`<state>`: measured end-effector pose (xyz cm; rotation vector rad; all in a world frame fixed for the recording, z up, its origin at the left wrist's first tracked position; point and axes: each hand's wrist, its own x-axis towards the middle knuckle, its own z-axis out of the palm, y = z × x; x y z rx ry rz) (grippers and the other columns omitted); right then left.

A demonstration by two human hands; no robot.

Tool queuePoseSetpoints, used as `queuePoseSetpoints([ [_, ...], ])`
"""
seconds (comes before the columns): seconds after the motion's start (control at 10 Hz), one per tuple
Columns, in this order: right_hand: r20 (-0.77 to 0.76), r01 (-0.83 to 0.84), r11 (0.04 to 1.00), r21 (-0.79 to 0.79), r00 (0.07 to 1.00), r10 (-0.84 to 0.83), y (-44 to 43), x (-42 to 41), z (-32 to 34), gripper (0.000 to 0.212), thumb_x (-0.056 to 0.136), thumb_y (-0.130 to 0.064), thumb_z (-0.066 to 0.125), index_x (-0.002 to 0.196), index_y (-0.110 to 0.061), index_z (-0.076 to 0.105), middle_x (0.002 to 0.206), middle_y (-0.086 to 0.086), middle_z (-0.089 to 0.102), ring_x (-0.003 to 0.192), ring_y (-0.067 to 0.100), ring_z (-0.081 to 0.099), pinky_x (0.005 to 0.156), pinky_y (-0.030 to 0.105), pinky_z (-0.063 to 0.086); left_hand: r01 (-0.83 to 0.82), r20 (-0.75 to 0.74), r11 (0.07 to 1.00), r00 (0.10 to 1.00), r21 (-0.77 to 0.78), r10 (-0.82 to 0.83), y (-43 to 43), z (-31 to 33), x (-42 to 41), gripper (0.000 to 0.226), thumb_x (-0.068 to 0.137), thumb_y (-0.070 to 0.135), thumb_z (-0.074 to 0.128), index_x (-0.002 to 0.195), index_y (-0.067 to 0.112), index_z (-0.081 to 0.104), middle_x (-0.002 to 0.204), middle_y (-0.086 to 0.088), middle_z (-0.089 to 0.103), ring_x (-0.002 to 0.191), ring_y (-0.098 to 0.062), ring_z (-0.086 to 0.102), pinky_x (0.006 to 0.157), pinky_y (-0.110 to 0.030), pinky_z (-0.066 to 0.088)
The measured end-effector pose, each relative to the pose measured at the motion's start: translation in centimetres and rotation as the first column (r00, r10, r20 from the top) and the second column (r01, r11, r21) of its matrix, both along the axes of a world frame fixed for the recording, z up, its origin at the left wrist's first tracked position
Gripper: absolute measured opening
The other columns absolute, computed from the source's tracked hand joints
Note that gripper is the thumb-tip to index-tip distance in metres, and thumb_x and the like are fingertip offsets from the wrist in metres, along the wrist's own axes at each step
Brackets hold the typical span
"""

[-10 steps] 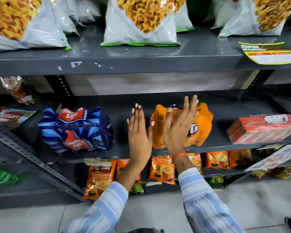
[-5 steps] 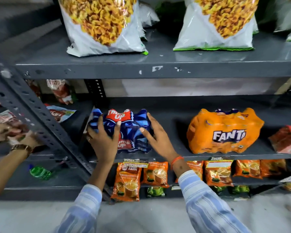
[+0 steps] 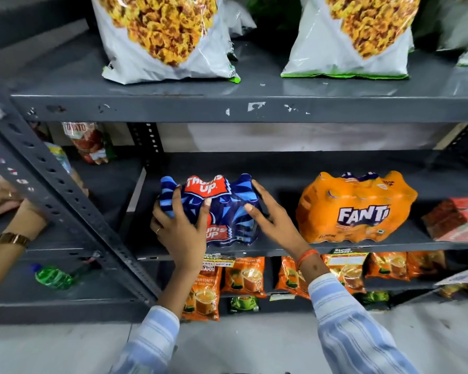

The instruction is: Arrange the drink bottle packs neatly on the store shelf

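Observation:
A blue Thums Up bottle pack (image 3: 222, 206) stands on the middle grey shelf (image 3: 281, 245), near its left end. My left hand (image 3: 181, 228) grips the pack's left front corner, fingers wrapped over it. My right hand (image 3: 268, 214) presses flat against the pack's right side, fingers spread. An orange Fanta bottle pack (image 3: 354, 209) stands upright on the same shelf to the right, a gap apart from the blue pack and from my right hand.
A red carton (image 3: 459, 220) lies at the shelf's right end. Large snack bags (image 3: 162, 36) fill the upper shelf. Orange tea pouches (image 3: 243, 276) hang below. A slanted metal upright (image 3: 65, 201) crosses the left, where another person's hands (image 3: 8, 206) work. A green bottle (image 3: 53, 278) lies low left.
My hands left the Fanta pack and moved left onto the Thums Up pack. Since half a second ago, my left hand has closed more over its corner and the view has come closer.

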<state>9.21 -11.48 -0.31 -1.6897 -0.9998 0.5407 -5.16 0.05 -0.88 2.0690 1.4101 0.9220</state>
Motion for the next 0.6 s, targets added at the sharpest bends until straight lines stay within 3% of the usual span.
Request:
queuePoseSetpoints([
  [0.2,-0.037,-0.024,0.998,-0.051,0.999,0.022,-0.3,-0.3,0.2,0.060,0.090,-0.044,0.049,0.143,-0.039,0.023,0.146,0.000,0.042,0.126,0.013,0.051,0.094,0.034,0.055,0.029,-0.010,0.999,1.000,-0.036,-0.029,-0.1,-0.2,-0.1,0.070,0.082,0.061,0.051,0.141,0.027,0.035,0.149,-0.023,0.027,0.131,-0.048,0.031,0.097,-0.061,0.045],
  [0.3,0.033,-0.019,0.989,-0.147,0.999,0.024,-0.3,-0.3,1.0,0.065,0.090,-0.045,0.049,0.146,-0.031,0.019,0.146,0.004,0.043,0.127,0.016,0.050,0.095,0.031,0.053,-0.011,-0.093,1.000,0.996,0.018,0.012,-1.2,0.6,0.4,0.079,0.085,0.062,0.045,0.149,0.026,0.018,0.157,-0.027,0.010,0.142,-0.050,0.013,0.111,-0.068,0.023],
  [0.4,0.245,0.028,0.945,-0.326,0.968,0.056,-0.9,-0.4,2.4,0.069,0.091,-0.042,0.050,0.147,-0.016,0.019,0.148,0.012,0.040,0.132,0.027,0.044,0.103,0.037,0.043,0.037,-0.144,0.984,0.989,0.172,-0.012,-3.3,1.6,0.5,0.070,0.089,0.053,0.045,0.148,0.025,0.021,0.159,-0.025,0.010,0.146,-0.046,0.006,0.114,-0.065,0.011],
  [0.5,0.440,0.092,0.803,-0.589,0.870,0.223,-3.0,-0.2,6.6,0.055,0.094,-0.037,0.045,0.140,-0.008,0.032,0.141,0.020,0.048,0.123,0.035,0.051,0.095,0.037,0.044,0.250,-0.140,0.912,0.966,0.325,-0.215,-7.2,4.4,2.0,0.043,0.091,0.028,0.051,0.133,0.018,0.049,0.147,-0.015,0.045,0.139,-0.037,0.035,0.116,-0.051,0.023],
  [0.6,0.502,0.127,0.741,-0.659,0.809,0.308,-5.0,0.4,9.4,0.044,0.095,-0.035,0.043,0.130,-0.009,0.046,0.131,0.020,0.057,0.113,0.035,0.057,0.081,0.034,0.045,0.453,-0.279,0.862,0.879,0.229,-0.388,-9.9,6.8,3.1,0.032,0.091,0.021,0.051,0.123,0.017,0.057,0.126,-0.012,0.064,0.119,-0.030,0.056,0.099,-0.041,0.046],
])
